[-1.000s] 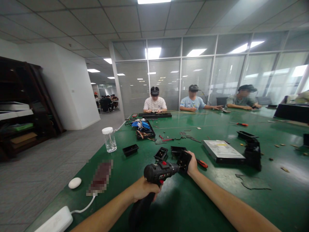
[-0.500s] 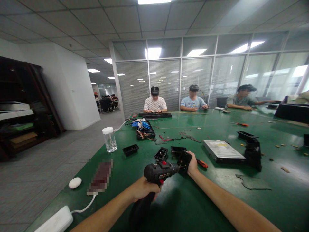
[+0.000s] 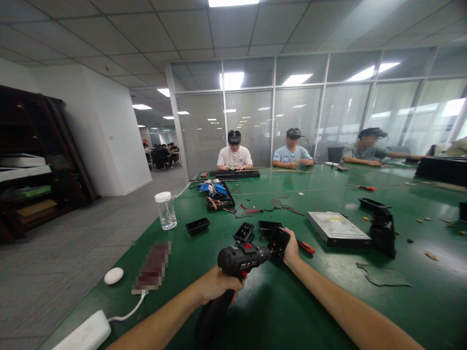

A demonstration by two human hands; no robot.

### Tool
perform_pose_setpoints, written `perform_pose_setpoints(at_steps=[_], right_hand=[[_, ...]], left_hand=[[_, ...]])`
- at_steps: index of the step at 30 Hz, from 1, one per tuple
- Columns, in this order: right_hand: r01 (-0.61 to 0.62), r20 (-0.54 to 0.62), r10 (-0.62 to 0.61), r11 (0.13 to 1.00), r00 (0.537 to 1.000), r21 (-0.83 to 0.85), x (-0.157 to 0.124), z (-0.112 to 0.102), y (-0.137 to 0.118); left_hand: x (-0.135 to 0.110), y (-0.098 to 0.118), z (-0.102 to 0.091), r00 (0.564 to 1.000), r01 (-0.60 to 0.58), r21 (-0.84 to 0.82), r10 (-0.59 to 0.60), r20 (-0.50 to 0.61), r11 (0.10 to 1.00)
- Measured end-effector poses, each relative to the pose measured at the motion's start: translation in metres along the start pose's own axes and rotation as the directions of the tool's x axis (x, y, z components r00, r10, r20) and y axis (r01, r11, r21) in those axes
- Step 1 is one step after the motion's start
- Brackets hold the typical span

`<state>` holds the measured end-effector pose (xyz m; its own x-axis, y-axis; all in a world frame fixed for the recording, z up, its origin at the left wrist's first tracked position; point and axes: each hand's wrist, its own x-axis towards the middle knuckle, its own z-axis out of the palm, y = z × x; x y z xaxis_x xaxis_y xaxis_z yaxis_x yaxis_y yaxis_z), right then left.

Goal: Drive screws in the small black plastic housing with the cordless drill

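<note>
My left hand (image 3: 221, 286) is wrapped round the grip of a black cordless drill (image 3: 241, 258) with red details. The drill points right, its chuck up against a small black plastic housing (image 3: 278, 243). That housing is gripped by my right hand (image 3: 291, 248) and tilted toward the drill, with brassy metal bits inside it. Whether the drill's bit touches a screw is too small to tell. Just behind stand two similar black housings, one (image 3: 243, 232) with metal parts inside and another (image 3: 269, 227) partly covered. An orange-handled screwdriver (image 3: 305, 247) lies beside my right hand.
To the left are a lidded clear jar (image 3: 167, 214), a black tray (image 3: 197, 226), a white oval object (image 3: 114, 276) and a white power bank (image 3: 85, 331) with cable. A disc drive (image 3: 337, 229) lies right. Several people sit across the green table (image 3: 365, 316).
My hands, the drill and the housing hold almost still. Across the table, the person in light blue has shifted their hands.
</note>
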<state>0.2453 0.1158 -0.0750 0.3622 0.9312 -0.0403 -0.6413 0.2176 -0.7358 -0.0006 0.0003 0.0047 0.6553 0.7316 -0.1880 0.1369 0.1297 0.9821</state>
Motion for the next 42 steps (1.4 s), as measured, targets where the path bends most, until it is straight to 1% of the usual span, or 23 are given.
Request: perform_pose_setpoints(at_steps=[5, 10, 13, 17, 26, 34, 42], right_hand=[[0.009, -0.004, -0.009, 1.0, 1.0, -0.019, -0.001, 0.001, 0.0], [0.03, -0.002, -0.03, 1.0, 1.0, -0.01, 0.0, 0.0, 0.001], [0.004, 0.014, -0.004, 1.0, 1.0, -0.004, 0.003, -0.002, 0.002], [-0.029, 0.004, 0.028, 0.999, 1.0, 0.029, 0.007, -0.005, 0.004], [-0.047, -0.001, 0.047, 0.999, 0.999, 0.017, 0.007, -0.005, 0.003], [-0.086, 0.017, 0.085, 0.994, 0.996, 0.07, 0.006, -0.004, 0.003], [-0.051, 0.023, 0.049, 0.997, 0.999, 0.059, 0.006, -0.004, 0.003]], left_hand=[[0.002, -0.001, 0.0, 1.0, 0.014, 0.001, -0.014, -0.014, 1.0], [0.0, 0.002, 0.001, 1.0, -0.004, -0.007, 0.004, -0.005, 1.0], [-0.002, 0.007, 0.003, 1.0, 0.017, -0.005, -0.017, -0.014, 1.0], [-0.004, 0.01, 0.005, 0.999, 0.032, 0.01, -0.032, -0.032, 0.999], [-0.001, 0.004, 0.002, 1.0, -0.004, 0.007, 0.004, -0.021, 1.0], [-0.002, 0.005, 0.003, 1.0, 0.01, 0.019, -0.009, -0.025, 1.0], [-0.001, 0.004, 0.003, 1.0, 0.006, -0.009, -0.006, -0.016, 1.0]])
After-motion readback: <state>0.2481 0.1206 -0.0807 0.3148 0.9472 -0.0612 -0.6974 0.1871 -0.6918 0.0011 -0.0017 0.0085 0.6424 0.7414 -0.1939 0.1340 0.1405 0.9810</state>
